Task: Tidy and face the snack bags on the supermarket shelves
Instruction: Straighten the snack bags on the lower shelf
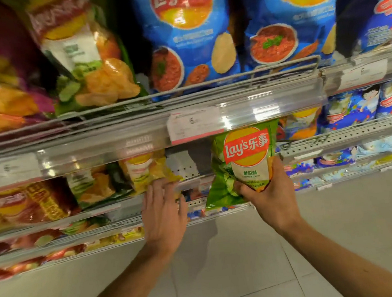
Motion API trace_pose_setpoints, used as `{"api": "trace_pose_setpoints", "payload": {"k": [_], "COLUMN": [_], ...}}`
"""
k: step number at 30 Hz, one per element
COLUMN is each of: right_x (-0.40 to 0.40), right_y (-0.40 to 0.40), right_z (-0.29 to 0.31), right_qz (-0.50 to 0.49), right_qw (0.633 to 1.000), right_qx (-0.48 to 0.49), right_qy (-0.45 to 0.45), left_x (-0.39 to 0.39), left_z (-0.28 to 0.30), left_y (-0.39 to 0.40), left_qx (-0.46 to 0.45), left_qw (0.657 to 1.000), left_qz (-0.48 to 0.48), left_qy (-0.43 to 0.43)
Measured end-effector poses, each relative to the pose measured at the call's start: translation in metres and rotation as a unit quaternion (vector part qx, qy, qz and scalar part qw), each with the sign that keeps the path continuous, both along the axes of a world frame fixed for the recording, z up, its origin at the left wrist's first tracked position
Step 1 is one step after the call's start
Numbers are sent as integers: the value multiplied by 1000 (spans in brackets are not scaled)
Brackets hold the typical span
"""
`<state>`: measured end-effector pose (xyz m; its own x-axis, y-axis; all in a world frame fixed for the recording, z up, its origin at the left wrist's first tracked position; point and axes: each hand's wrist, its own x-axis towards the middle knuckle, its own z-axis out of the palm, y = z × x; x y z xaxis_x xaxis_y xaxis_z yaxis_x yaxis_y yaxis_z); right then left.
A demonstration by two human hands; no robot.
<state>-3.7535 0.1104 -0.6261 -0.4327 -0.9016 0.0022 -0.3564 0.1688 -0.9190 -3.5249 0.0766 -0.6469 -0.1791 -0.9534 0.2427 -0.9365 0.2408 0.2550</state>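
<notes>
Facing looks partly done: a green cucumber bag (244, 164) is off the shelf, upright, logo forward, gripped at its lower end by the right hand (266, 189). The left hand (164, 209), fingers spread, touches a yellow bag (147, 170) beside the gap (186, 160) on the second shelf (122, 204); the blue bags (188, 33) above stand faced.

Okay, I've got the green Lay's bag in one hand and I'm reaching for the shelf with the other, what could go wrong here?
1. The right hand pinches only the lower part of the green bag, so the chips may get crushed or the bag may slip.
2. The left hand rests against the yellow bag at the shelf's front edge; a push might tip it off.
3. Lifting the green bag could knock the price tag just above it.
</notes>
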Motion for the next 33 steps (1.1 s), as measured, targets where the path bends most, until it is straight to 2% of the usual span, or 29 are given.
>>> {"api": "trace_pose_setpoints", "payload": {"k": [8, 11, 21, 33], "right_x": [64, 67, 70, 41], "right_y": [-58, -82, -125, -127], "right_z": [11, 5, -32, -28], "right_qz": [5, -5, 47, 155], "right_qw": [996, 991, 996, 983], "right_qx": [-1, 17, 68, 99], "right_qy": [85, 129, 12, 27], "left_x": [45, 44, 40, 34], "left_z": [-10, -13, -19, -21], "left_y": [6, 6, 4, 5], "left_qx": [41, 46, 61, 42], "left_qw": [984, 985, 989, 992], "left_qz": [-52, -45, -12, 4], "left_qy": [-168, -160, -131, -122]}}
